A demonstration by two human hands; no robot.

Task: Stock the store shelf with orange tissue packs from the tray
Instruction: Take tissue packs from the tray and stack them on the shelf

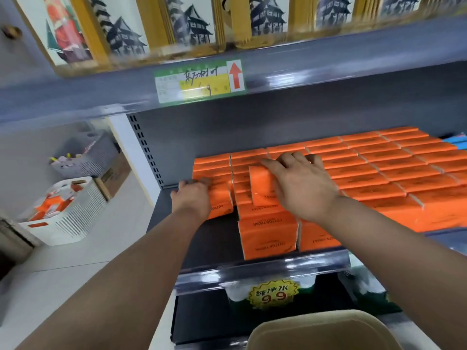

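A dark grey metal shelf [199, 238] carries orange plastic-wrapped tissue packs [379, 173] in tight rows that fill its right and middle, stacked two high at the front lip. The board's left end is bare. The left hand [193, 195] grips the end pack [219, 200] of the leftmost row, fingers curled over its top. The right hand [298, 183] lies flat, fingers spread, on a tilted pack [262, 185] that sits proud of its neighbours.

A beige rounded tray [323, 329] shows at the bottom edge, its contents out of view. On the shelf edge above sits a green and yellow price label [199, 82] with a red arrow, and a yellow starburst tag [274, 294] hangs below. To the left, on pale floor tiles [75, 263], stand a white slotted plastic basket [73, 221] holding more orange packs, a grey basket [88, 155] and a brown cardboard box [116, 175]
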